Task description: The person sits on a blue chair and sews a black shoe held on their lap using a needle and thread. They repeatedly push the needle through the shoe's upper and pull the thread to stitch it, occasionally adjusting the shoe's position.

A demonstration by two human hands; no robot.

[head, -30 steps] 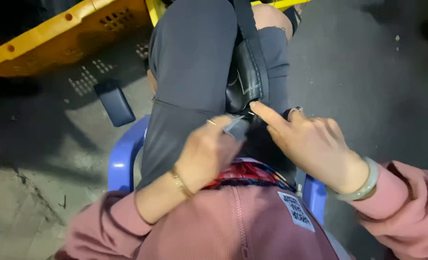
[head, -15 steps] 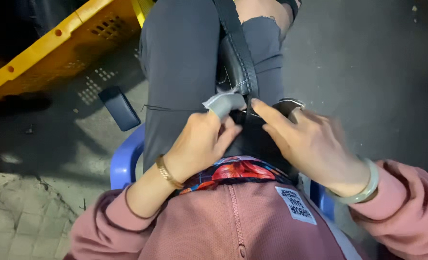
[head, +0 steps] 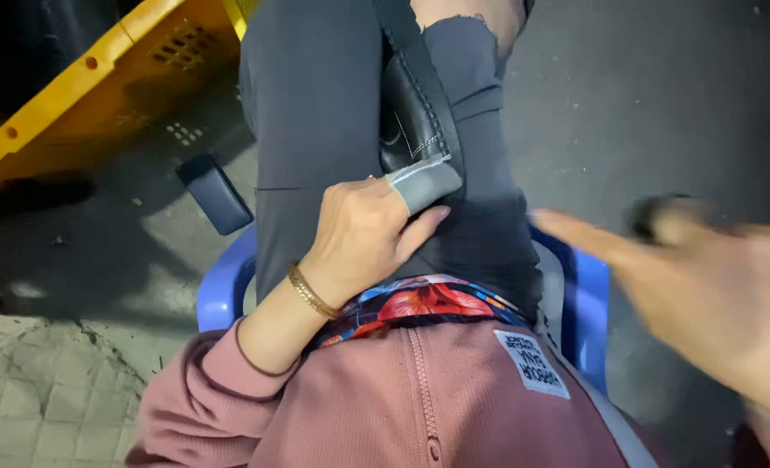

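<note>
A grey strap end (head: 424, 184) is pinched in the left hand (head: 363, 238) on the lap, at the lower edge of a black leather piece (head: 411, 121) held between the thighs. The right hand (head: 714, 290) is seen blurred and lifted to the right, well apart from the strap, fingers spread with nothing clearly held. The lap is hemmed by a blue chair (head: 225, 286), with a yellow crate (head: 82, 95) at upper left and bare grey floor (head: 662, 104) left open on the right.
</note>
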